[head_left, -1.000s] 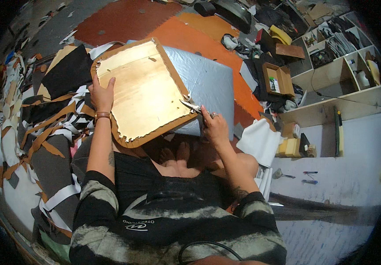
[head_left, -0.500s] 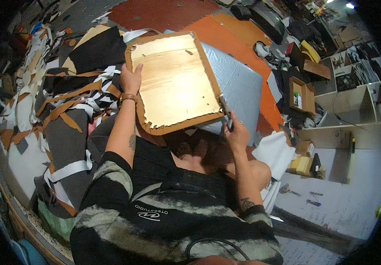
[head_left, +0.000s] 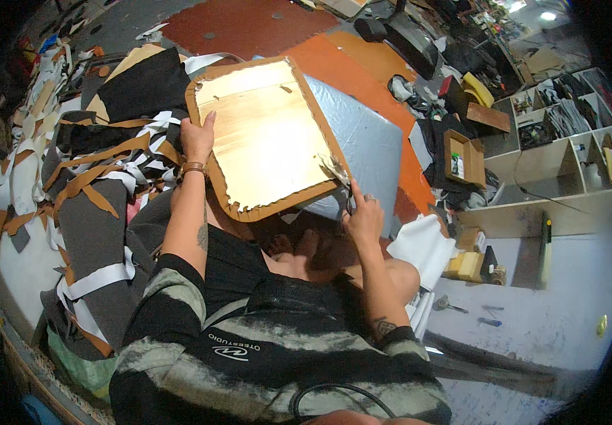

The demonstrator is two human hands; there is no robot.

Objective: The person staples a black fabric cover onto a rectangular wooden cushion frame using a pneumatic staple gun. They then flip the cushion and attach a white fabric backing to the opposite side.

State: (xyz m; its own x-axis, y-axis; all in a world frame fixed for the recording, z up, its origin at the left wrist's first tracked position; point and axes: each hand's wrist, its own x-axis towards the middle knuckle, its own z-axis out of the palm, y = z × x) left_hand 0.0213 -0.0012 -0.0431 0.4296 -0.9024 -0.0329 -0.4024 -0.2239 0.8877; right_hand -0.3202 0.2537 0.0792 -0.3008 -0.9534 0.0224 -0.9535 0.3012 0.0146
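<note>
A wooden panel (head_left: 263, 134) is tilted up in front of me, its pale bare face toward me. Brown leather (head_left: 249, 212) wraps round its rounded edges, and the cut border on the back is ragged. My left hand (head_left: 198, 138) grips the panel's left edge, thumb lying on the pale face. In my right hand (head_left: 364, 221) are scissors (head_left: 335, 170), with fingers through the handles. Their blades look spread apart, over the panel's lower right corner near the leather border.
Under and beyond the panel lies a silver-wrapped slab (head_left: 362, 134). Brown and white strips (head_left: 97, 177) pile up at left. Orange sheet material (head_left: 384, 99) covers the floor beyond. At right stand wooden shelves (head_left: 547, 173), an open cardboard box (head_left: 465, 159) and a white board surface (head_left: 490, 297) with tools.
The scissors have moved from the panel's right edge onto its lower right corner, and their blades now show spread. My left hand keeps its hold. The whole view has shifted slightly.
</note>
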